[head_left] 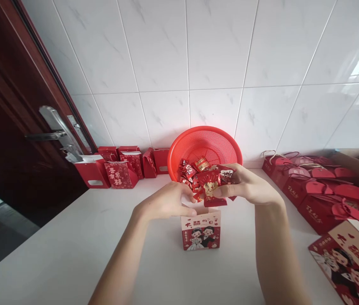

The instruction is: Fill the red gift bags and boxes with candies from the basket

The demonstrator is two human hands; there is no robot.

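Open passage is afforded across the white countertop (65, 258) in front of the printed paper gift box (200, 231) and to its left. The box mouth is partly obstructed by the left hand (165, 201), the right hand (246, 186) and the red packets (209, 184). Rearward reach is blocked by the red plastic basket (205, 142). The sides are lined with red gift boxes (119, 171) and red handled boxes (321, 190).

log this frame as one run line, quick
left hand: over printed paper gift box | right hand: holds red packets | behind: red plastic basket
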